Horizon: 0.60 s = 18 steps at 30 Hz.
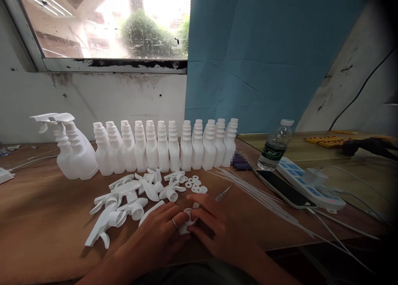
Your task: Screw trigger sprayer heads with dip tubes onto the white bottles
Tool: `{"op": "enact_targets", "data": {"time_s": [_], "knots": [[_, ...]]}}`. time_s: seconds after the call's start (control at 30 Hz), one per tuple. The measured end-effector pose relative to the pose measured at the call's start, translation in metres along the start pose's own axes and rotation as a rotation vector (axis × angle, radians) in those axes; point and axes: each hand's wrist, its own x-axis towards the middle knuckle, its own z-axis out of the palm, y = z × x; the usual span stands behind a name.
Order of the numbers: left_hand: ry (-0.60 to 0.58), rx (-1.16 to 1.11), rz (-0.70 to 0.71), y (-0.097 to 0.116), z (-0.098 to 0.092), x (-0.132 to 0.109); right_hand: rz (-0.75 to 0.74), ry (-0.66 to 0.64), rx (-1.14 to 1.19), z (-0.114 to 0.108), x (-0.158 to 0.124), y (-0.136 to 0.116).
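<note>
1. Left hand: fingers curled in, gripping a white sprayer head; ring on one finger.
2. Right hand: fingertips bent nearly together, pinching the same piece at its round end.
3. Sprayer head sits between both sets of fingertips. Round open end faces up, toward the viewer; long axis mostly covered by fingers, cannot tell. Smooth white plastic.
4. Just beyond the fingertips: white washers. Ahead-left of them, loose sprayer heads; ahead-right, thin tubes.
5. Farther beyond the fingers: upright white bottles, in a row.
</note>
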Motion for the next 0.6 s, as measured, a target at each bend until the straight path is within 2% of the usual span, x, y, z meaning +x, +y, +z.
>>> {"op": "enact_targets", "data": {"time_s": [0.07, 0.17, 0.27, 0.33, 0.4, 0.47, 0.53, 0.6], "knots": [[-0.012, 0.0, -0.004, -0.001, 0.0, -0.001, -0.029, 0.014, -0.113, 0.002, 0.0, -0.002], [-0.021, -0.023, -0.004, -0.001, -0.002, -0.001, -0.054, -0.042, -0.16, 0.0, 0.0, -0.003], [-0.017, -0.055, -0.004, 0.002, -0.004, -0.001, 0.02, -0.17, -0.037, -0.006, 0.001, -0.003], [-0.011, -0.056, -0.01, 0.004, -0.005, 0.0, 0.08, -0.205, 0.094, -0.011, 0.001, -0.002], [0.001, -0.043, -0.013, 0.005, -0.004, 0.0, 0.123, -0.132, 0.203, -0.015, 0.002, 0.002], [0.006, -0.027, -0.026, 0.006, -0.003, 0.0, 0.169, 0.01, 0.22, -0.019, 0.002, 0.013], [0.018, -0.022, -0.052, 0.006, -0.002, -0.001, 0.211, 0.155, 0.094, -0.027, 0.001, 0.031], [0.028, -0.034, -0.085, 0.006, -0.001, -0.003, 0.247, 0.231, -0.183, -0.038, -0.004, 0.053]]}}
